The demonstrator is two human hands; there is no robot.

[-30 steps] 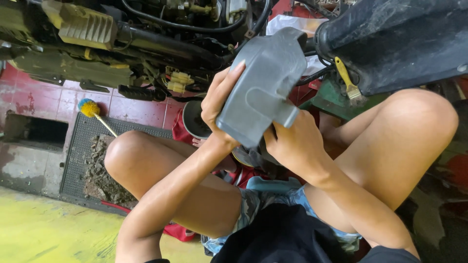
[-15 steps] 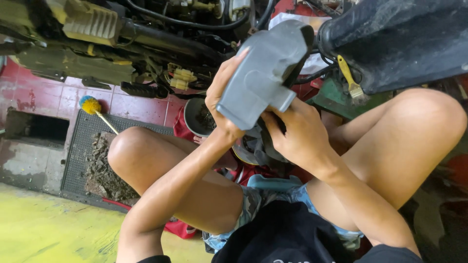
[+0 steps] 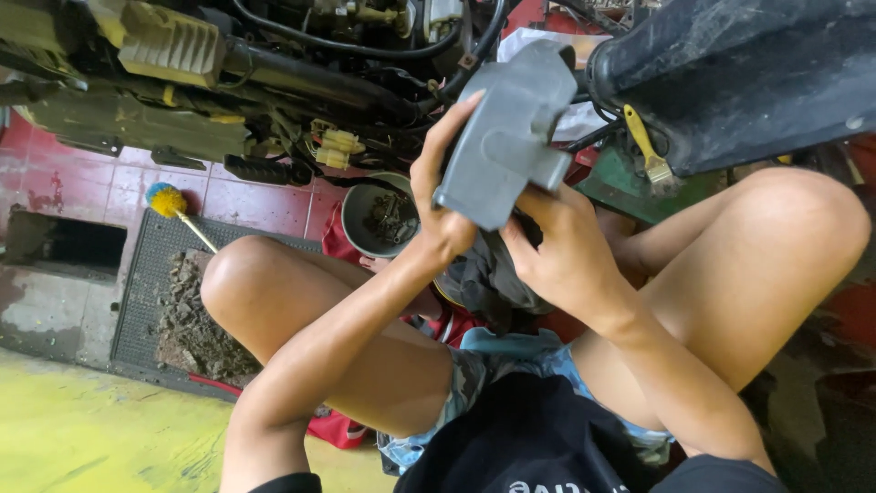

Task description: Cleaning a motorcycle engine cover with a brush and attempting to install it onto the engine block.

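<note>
Grey plastic cover [image 3: 507,137] held up over the lap, just below the engine [image 3: 274,73]; left hand [image 3: 438,196] clasped around its left edge, right hand [image 3: 561,251] gripping underneath, fingers curled shut.

Both hands, left hand [image 3: 444,196] and right hand [image 3: 557,256], raised the grey plastic cover [image 3: 506,137] closer to the engine [image 3: 274,73].
</note>
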